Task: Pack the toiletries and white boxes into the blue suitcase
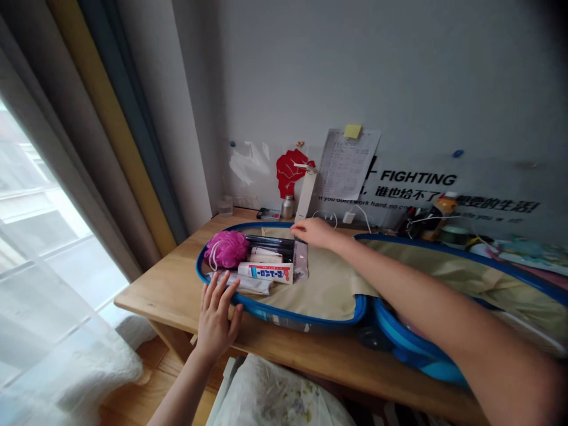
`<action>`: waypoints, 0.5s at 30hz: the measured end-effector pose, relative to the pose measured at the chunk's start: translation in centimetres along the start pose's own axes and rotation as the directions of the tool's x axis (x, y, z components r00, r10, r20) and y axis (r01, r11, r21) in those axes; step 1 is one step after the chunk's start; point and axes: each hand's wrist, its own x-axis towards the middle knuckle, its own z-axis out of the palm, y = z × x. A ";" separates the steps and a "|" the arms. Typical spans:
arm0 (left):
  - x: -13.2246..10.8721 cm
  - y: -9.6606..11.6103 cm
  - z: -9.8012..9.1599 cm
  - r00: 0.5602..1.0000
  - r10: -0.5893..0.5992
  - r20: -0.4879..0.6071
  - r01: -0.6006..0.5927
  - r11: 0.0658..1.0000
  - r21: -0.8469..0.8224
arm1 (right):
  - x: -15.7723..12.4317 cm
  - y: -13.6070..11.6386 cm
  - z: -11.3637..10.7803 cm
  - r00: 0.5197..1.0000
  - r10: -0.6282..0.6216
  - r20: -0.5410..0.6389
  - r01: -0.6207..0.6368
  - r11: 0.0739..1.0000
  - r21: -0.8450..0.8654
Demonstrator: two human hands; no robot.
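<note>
An open suitcase with a blue rim (306,322) and beige lining lies on the wooden desk. Its left half holds a magenta bath puff (227,248), a toothpaste box (268,272), a pale tube (265,256), a silvery-white packet (248,284) and a dark flat pack (270,242). My left hand (218,316) rests at the near left rim, fingers spread, by the silvery packet. Across the case, my right hand (316,232) is at the far rim, above the dark pack's right end. Its fingers are drawn together; what they grip is too small to make out.
Behind the case stand a small silver bottle (287,207), a white upright lamp (306,195) and a white charger plug (348,217) with cables. An orange-capped drink bottle (444,207) is back right. Curtains (119,118) hang left; a fabric-covered seat (279,393) is below the desk.
</note>
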 end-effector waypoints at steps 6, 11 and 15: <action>0.0 0.1 0.0 1.000 -0.025 0.010 0.025 1.000 -0.008 | -5.5 9.8 -5.1 0.979 0.199 -0.053 -0.200 0.980 -0.014; 0.0 0.1 0.0 1.000 -0.024 0.006 0.024 1.000 0.000 | -11.3 16.3 -3.4 0.942 0.333 -0.031 -0.335 0.936 -0.105; 0.0 0.1 0.1 1.000 -0.016 0.002 0.016 1.000 -0.011 | -13.1 18.8 -1.2 0.949 0.314 0.022 -0.306 0.937 -0.168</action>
